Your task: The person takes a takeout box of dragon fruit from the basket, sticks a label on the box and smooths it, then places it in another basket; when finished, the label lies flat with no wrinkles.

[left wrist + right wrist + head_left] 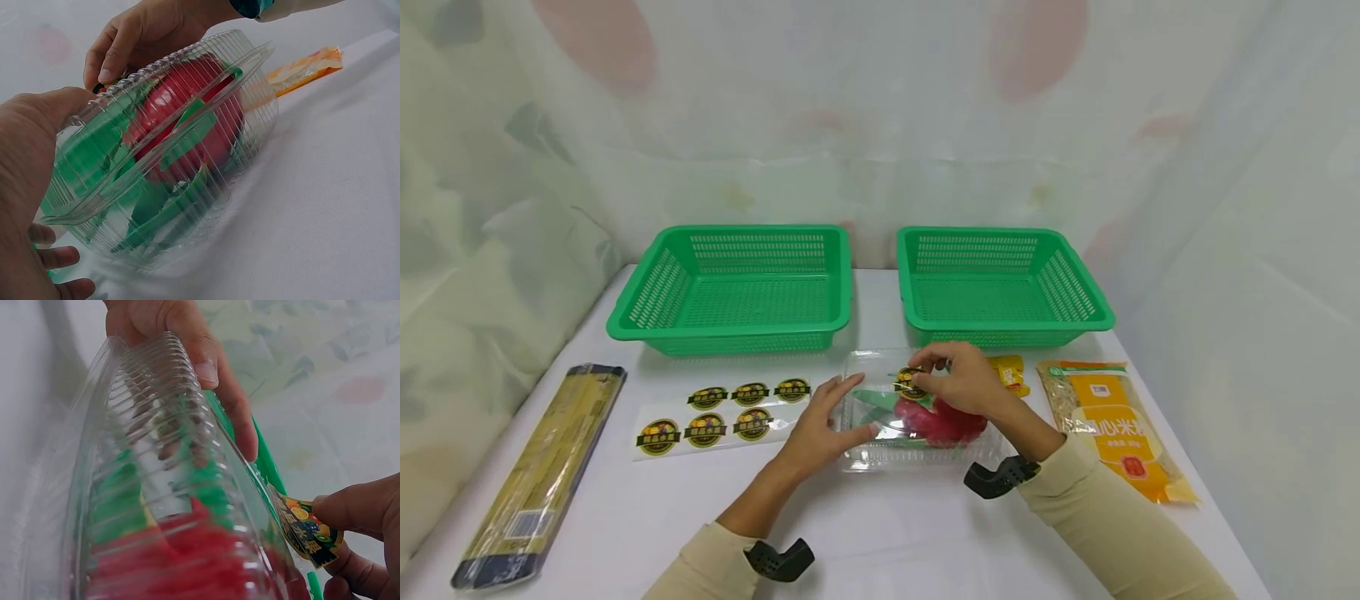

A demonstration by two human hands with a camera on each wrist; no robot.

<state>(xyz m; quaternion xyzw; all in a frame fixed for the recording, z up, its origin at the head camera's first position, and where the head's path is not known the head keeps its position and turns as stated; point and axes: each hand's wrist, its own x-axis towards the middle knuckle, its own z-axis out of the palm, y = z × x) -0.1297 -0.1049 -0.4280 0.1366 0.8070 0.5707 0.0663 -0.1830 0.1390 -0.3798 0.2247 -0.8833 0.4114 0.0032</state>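
A clear plastic clamshell box (880, 454) lies closed on the table, with a red fruit (187, 115) bearing green leaf-like pieces inside. My left hand (823, 421) rests on the box's left end, thumb and forefinger spread over the lid. Between thumb and fingers, my right hand (958, 379) pinches a round black-and-gold fruit sticker (306, 528) at the lid's top. One side of the sticker meets the lid while the pinched side stands up from it. The right hand hides part of the box in the head view.
Two green baskets (745, 340) (1007, 337) stand behind the box. A sheet of several stickers (722, 417) lies left, beside a long noodle packet (542, 475). To the right are a small yellow packet (1009, 373) and an orange grain bag (1112, 425).
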